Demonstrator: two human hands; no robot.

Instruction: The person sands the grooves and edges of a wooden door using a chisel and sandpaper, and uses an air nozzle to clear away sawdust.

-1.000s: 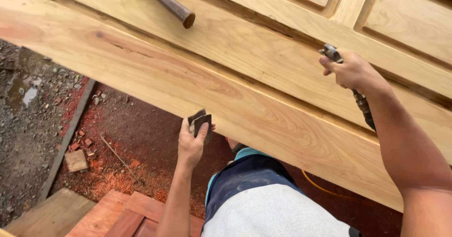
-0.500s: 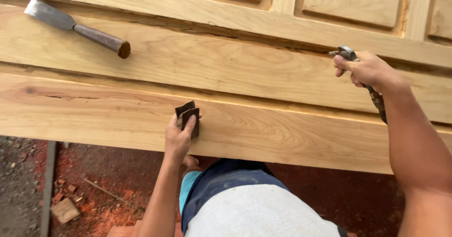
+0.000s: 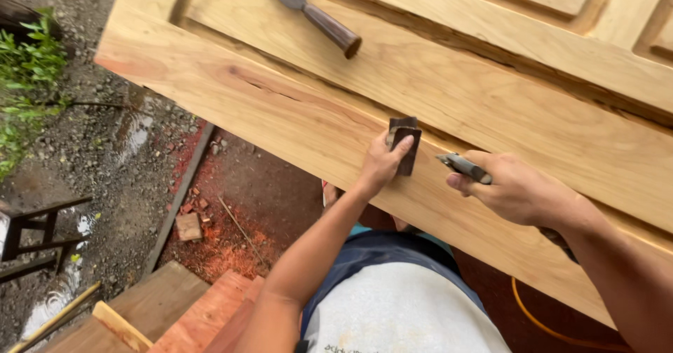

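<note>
A large pale wooden panelled door [image 3: 294, 107] lies flat in front of me. My left hand [image 3: 382, 164] presses a small dark folded piece of sandpaper [image 3: 404, 143] against the door's near rail. My right hand [image 3: 515, 192] grips a grey metal tool [image 3: 463, 167], whose tip points left toward the sandpaper, just above the wood. A chisel with a dark wooden handle [image 3: 308, 9] rests on the door farther back, untouched.
Wet gravel ground [image 3: 91, 157] and reddish sawdust [image 3: 224, 241] lie below the door's edge. Wooden planks [image 3: 175, 311] sit at the lower left, green plants [image 3: 28, 79] at the far left, and a yellow cord [image 3: 554, 325] at the lower right.
My right hand has come in from the far right, closer to the left hand. The view has tilted and shifted, so the ground on the left shows again.
</note>
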